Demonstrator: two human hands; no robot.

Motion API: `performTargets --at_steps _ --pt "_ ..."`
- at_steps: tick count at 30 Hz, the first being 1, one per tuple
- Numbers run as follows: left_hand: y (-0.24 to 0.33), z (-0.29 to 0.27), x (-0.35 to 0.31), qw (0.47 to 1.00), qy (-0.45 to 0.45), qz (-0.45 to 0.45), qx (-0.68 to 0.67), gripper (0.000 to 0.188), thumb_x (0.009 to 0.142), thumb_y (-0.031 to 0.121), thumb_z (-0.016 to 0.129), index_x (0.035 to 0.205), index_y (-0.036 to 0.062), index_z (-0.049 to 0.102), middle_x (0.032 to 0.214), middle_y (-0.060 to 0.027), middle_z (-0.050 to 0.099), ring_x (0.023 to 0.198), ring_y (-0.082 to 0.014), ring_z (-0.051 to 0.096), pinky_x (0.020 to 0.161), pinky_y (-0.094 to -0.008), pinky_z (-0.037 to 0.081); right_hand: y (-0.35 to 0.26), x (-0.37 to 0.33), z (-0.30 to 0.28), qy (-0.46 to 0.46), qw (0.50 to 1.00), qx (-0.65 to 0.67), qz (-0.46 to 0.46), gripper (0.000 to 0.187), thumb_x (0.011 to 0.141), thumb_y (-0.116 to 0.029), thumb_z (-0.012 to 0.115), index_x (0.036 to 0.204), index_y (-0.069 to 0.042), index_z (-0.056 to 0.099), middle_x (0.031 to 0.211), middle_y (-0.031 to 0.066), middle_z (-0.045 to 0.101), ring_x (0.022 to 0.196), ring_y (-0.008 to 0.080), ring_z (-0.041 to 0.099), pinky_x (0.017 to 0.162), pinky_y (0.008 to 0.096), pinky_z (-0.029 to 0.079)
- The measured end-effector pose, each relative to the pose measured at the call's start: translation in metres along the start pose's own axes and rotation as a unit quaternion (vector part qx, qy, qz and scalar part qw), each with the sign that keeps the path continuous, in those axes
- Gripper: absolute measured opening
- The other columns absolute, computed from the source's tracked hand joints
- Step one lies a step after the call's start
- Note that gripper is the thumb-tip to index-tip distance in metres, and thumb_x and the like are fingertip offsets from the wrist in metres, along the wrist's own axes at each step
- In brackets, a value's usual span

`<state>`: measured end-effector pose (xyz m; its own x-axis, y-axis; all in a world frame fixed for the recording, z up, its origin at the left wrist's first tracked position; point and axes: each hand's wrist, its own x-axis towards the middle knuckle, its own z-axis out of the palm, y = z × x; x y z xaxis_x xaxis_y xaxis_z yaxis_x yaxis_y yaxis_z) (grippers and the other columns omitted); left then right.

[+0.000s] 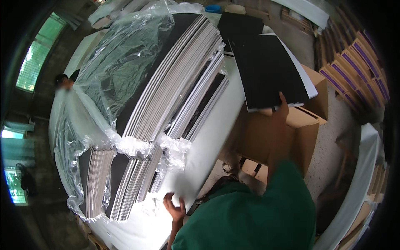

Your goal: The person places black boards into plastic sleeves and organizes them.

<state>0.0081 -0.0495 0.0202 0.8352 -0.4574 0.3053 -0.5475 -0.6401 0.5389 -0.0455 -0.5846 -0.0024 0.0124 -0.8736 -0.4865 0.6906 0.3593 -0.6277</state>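
Observation:
My right hand (282, 109) grips the near edge of a black board (268, 71). One finger shows on top of the board, and the others are hidden below it. A white sheet (307, 81) juts out from under its right side. Above the table's near edge, my left hand (176, 210) is empty, with its fingers apart and slightly bent. Close to it stand tall stacks of boards (129, 187) with pale edges, partly wrapped in clear plastic film (175, 152). Larger stacks (179, 71) of similar boards lie farther off.
An opened cardboard box (266, 135) stands below the black board, right of the white table (225, 108). Stacked cartons (354, 68) with purple stripes rise at the far right. Another black board (239, 27) lies at the back. A person (64, 83) is at the left, beyond the film.

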Motion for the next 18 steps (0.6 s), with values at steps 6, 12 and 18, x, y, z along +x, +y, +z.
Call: performTargets --at_steps 6,12,18 --pt "0.115 0.082 0.119 0.847 -0.364 -0.129 -0.365 0.045 0.083 0.013 0.050 0.123 0.0022 0.034 0.105 -0.0154 0.053 0.100 -0.0211 0.052 0.083 -0.0309 0.042 -0.068 -0.090 -0.109 -0.018 0.994 -0.099 -0.048 0.050 0.065 -0.012 0.070 0.107 0.004 0.049 0.103 0.0088 0.054 0.093 0.0213 0.051 0.081 0.0311 0.041" --pt "0.197 0.210 0.134 0.464 -0.498 -0.370 -0.633 0.066 0.083 0.051 0.041 0.129 0.0066 0.028 0.126 -0.0151 0.036 0.116 -0.0288 0.037 0.094 -0.0438 0.033 -0.106 -0.193 -0.178 -0.031 0.984 -0.157 -0.084 0.049 0.064 -0.007 0.065 0.110 0.000 0.047 0.101 0.0081 0.053 0.094 0.0194 0.051 0.084 0.0292 0.038" --pt "0.208 0.227 0.099 0.472 -0.444 -0.330 -0.687 0.062 0.079 0.045 0.054 0.122 0.0036 0.037 0.118 -0.0128 0.044 0.108 -0.0276 0.043 0.094 -0.0407 0.034 -0.090 -0.245 -0.239 0.039 0.975 -0.206 -0.071 0.047 0.065 -0.003 0.063 0.109 0.001 0.047 0.099 0.0075 0.053 0.092 0.0171 0.050 0.084 0.0298 0.038"
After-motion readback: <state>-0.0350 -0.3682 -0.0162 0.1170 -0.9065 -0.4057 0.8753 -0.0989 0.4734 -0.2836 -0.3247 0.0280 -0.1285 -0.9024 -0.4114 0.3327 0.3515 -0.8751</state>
